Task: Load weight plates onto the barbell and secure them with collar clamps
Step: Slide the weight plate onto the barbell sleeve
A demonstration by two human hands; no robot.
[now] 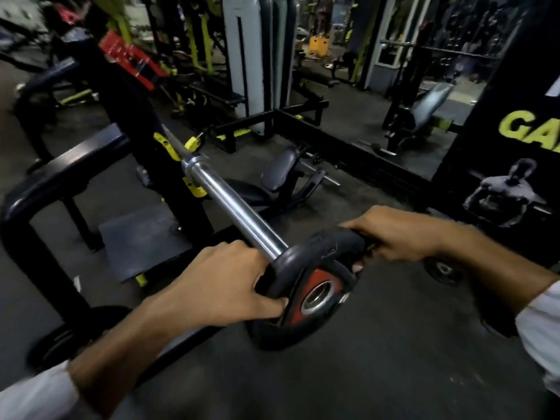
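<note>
At the near end of the barbell [239, 207], the fingers [272, 304] of the left hand [218, 286] are curled tight over the rim of a weight plate [312, 286], thumb pressed on the face that looks away from the rack. The right hand [400, 234] clamps the opposite side of the rim, its fingers wrapped over the top edge, one fingertip showing underneath. Between them the plate hangs on edge, its hole just threaded onto the tip of the bar's chrome sleeve, well short of the sleeve's shoulder.

The bar's long axis runs from that tip up and away to the left, toward the yellow hooks [194, 144] of the rack where it rests. The plate's flat face stands across that axis, red centre toward the person.

The risk, as I'd judge it, is tilt: if one hand pushes ahead of the other, the hole could bind on the sleeve. So little sleeve is inside it that a loosened grip could let the plate slip back off toward the floor. Fingers over the rim might get pinched against the shoulder. No collar clamp is visible.
</note>
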